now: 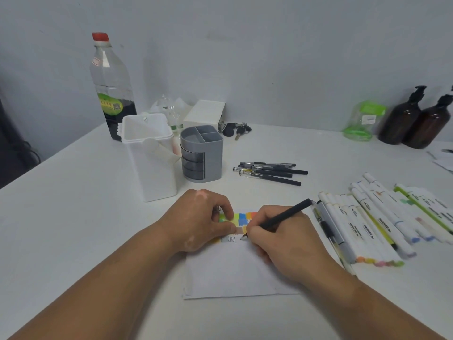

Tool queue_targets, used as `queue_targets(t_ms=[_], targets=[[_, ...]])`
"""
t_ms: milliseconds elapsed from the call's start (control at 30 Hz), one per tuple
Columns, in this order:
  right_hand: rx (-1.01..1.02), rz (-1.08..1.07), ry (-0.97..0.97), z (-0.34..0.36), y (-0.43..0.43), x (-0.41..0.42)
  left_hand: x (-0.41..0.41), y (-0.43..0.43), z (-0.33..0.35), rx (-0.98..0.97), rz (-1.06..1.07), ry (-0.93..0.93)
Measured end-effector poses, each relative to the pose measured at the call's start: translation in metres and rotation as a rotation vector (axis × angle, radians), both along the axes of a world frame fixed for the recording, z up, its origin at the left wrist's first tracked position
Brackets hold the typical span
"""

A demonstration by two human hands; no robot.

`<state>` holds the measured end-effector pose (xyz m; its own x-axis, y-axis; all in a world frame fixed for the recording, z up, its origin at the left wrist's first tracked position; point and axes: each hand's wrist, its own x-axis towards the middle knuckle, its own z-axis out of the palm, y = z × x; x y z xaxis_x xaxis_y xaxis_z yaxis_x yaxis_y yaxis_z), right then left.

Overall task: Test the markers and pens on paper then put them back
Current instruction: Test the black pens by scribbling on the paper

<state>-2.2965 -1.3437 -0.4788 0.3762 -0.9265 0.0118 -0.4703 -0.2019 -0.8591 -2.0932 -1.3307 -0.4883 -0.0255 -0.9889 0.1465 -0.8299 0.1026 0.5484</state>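
A white sheet of paper [235, 273] lies in front of me, with coloured test patches along its top and a black scribble below them. My right hand [284, 239] grips a black pen [286, 213], its tip on the paper just right of the scribble. My left hand [203, 219] rests on the paper's upper left, fingers curled, and seems to pinch something small that I cannot make out. Several black pens [269, 171] lie further back. Many white markers [367, 224] lie in rows to the right.
A white marker case [152, 163] and a grey desk organiser [202, 153] stand behind my left hand. Further back stand a large bottle [111, 87], a white box [204, 114] and keys [235, 130]. Two brown pump bottles [414, 119] are at the back right.
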Motion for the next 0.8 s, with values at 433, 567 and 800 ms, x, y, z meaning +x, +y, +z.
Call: queue_targets(t_ms=[433,567,800], targets=[[-0.015,-0.022,0.031,0.0016,-0.0003,-0.0028,0.0005,-0.0002,-0.0004,-0.006,0.004,-0.016],[-0.029,-0.019,0.01,0.0009,-0.001,-0.0029,-0.0003,-0.0002,0.0002,-0.002,0.004,-0.02],[-0.056,0.05,0.04,-0.0001,-0.0011,-0.0013,-0.0016,0.002,0.0028,0.019,0.01,-0.004]])
